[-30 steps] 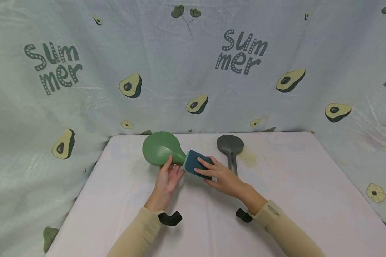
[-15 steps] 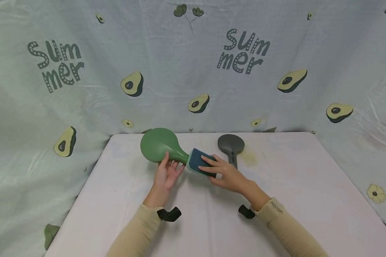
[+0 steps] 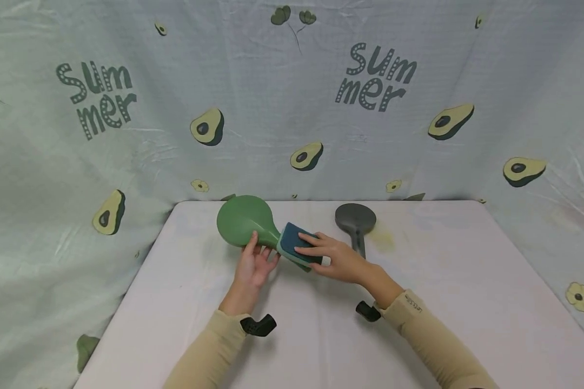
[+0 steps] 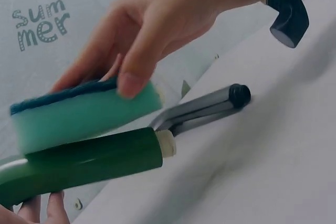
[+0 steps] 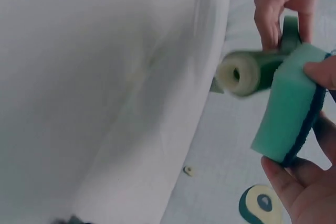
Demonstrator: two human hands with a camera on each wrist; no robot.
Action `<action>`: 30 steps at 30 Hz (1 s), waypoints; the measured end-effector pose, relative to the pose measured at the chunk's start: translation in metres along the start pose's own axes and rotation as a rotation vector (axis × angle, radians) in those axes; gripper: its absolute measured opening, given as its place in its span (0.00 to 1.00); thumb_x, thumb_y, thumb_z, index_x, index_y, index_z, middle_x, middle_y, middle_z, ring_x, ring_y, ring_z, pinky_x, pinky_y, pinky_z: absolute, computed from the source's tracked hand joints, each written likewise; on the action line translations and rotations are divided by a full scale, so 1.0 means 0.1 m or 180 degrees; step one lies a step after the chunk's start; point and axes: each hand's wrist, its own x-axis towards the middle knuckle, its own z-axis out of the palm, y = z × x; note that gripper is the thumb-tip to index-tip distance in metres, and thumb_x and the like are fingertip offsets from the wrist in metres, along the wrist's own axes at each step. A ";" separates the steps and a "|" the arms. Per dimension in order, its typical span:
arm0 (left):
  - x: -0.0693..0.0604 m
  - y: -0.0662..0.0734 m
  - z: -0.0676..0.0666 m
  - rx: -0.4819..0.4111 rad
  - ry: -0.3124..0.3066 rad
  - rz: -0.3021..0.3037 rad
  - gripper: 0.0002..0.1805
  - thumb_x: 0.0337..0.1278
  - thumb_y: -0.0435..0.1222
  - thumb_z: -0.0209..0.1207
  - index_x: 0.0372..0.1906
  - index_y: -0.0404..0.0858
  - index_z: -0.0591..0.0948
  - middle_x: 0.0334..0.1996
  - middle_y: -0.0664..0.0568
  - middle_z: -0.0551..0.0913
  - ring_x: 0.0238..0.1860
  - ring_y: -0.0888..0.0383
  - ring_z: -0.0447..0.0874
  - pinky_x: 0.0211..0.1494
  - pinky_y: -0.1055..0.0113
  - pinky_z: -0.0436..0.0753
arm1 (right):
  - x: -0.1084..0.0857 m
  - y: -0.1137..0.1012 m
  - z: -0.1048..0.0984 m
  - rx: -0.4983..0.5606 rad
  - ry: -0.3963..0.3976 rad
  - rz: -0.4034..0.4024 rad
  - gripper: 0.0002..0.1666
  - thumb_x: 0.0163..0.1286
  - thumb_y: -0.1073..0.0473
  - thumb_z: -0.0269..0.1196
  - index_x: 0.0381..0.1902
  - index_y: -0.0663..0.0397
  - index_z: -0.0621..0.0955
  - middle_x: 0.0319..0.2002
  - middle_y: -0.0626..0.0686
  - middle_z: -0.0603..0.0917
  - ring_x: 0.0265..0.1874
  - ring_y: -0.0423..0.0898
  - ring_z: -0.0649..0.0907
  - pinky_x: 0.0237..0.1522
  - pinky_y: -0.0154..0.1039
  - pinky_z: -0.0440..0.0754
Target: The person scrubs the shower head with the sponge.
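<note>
My left hand [image 3: 253, 269] holds a green hand shower head [image 3: 243, 220] above the table by its neck, thumb on top and fingers beneath. In my right hand [image 3: 338, 260] is a sponge [image 3: 292, 240], pinched at its edges. Its dark blue scouring side faces up; the light green foam [image 4: 79, 124] lies along the top of the shower head's handle [image 4: 105, 158]. Past the sponge, the handle ends in a pale fitting [image 5: 237, 74] with a hole. The shower head's face is turned away from the head view.
On the table [image 3: 418, 302], behind my right hand, lies a grey shower head [image 3: 355, 218], its handle toward me and partly hidden by that hand. A printed cloth [image 3: 253, 97] hangs behind the table's far edge. Each wrist bears a black camera mount [image 3: 259, 325].
The sponge went slightly out toward the handle's end, then back left toward the round head. The shower head stays in my left hand with small shifts. The view has turned slightly left.
</note>
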 end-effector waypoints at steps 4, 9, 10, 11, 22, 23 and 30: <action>0.04 0.05 -0.04 0.0058 0.0001 -0.0041 0.16 0.79 0.46 0.51 0.64 0.52 0.65 0.45 0.62 0.86 0.49 0.58 0.82 0.59 0.51 0.70 | -0.06 0.07 -0.05 0.0014 0.0067 0.0034 0.29 0.69 0.64 0.69 0.67 0.53 0.81 0.73 0.59 0.71 0.69 0.71 0.68 0.62 0.61 0.74; 0.04 0.09 -0.09 0.0226 -0.0069 -0.0092 0.14 0.80 0.48 0.49 0.61 0.52 0.66 0.43 0.63 0.86 0.48 0.58 0.82 0.59 0.51 0.69 | -0.13 0.11 -0.06 -0.0058 0.0363 -0.0060 0.29 0.68 0.64 0.71 0.66 0.56 0.81 0.71 0.62 0.73 0.68 0.72 0.70 0.61 0.63 0.74; 0.04 0.09 -0.10 0.0267 -0.0083 -0.0093 0.14 0.80 0.48 0.49 0.62 0.52 0.66 0.43 0.63 0.86 0.48 0.58 0.81 0.61 0.50 0.67 | -0.14 0.11 -0.07 -0.0066 0.0431 -0.0050 0.29 0.67 0.64 0.71 0.66 0.57 0.81 0.70 0.63 0.73 0.67 0.72 0.70 0.61 0.64 0.73; 0.03 0.09 -0.10 0.0316 -0.0088 -0.0088 0.15 0.81 0.48 0.49 0.63 0.53 0.65 0.43 0.63 0.85 0.48 0.57 0.81 0.62 0.49 0.66 | -0.16 0.11 -0.07 -0.0078 0.0501 -0.0041 0.29 0.67 0.64 0.71 0.66 0.58 0.81 0.70 0.63 0.73 0.67 0.72 0.70 0.61 0.64 0.73; 0.06 0.08 -0.19 0.0538 0.0063 -0.0054 0.27 0.75 0.27 0.52 0.69 0.50 0.61 0.55 0.53 0.70 0.47 0.57 0.77 0.53 0.54 0.71 | -0.32 0.19 -0.12 -0.0818 0.0911 0.0165 0.30 0.65 0.65 0.71 0.65 0.57 0.81 0.70 0.63 0.73 0.63 0.71 0.76 0.59 0.63 0.76; 0.07 0.09 -0.20 0.0604 0.0038 -0.0054 0.27 0.75 0.26 0.52 0.70 0.50 0.61 0.56 0.52 0.70 0.48 0.57 0.76 0.52 0.55 0.71 | -0.33 0.20 -0.14 -0.0849 0.0930 0.0177 0.29 0.65 0.65 0.71 0.65 0.58 0.81 0.70 0.64 0.74 0.63 0.71 0.76 0.58 0.63 0.76; 0.11 0.22 -0.25 0.0966 -0.0025 -0.0145 0.35 0.73 0.23 0.48 0.78 0.48 0.57 0.54 0.50 0.72 0.45 0.59 0.81 0.47 0.63 0.78 | -0.44 0.25 -0.20 -0.0876 0.1048 0.0273 0.29 0.63 0.67 0.73 0.63 0.60 0.83 0.68 0.66 0.74 0.62 0.73 0.75 0.53 0.64 0.79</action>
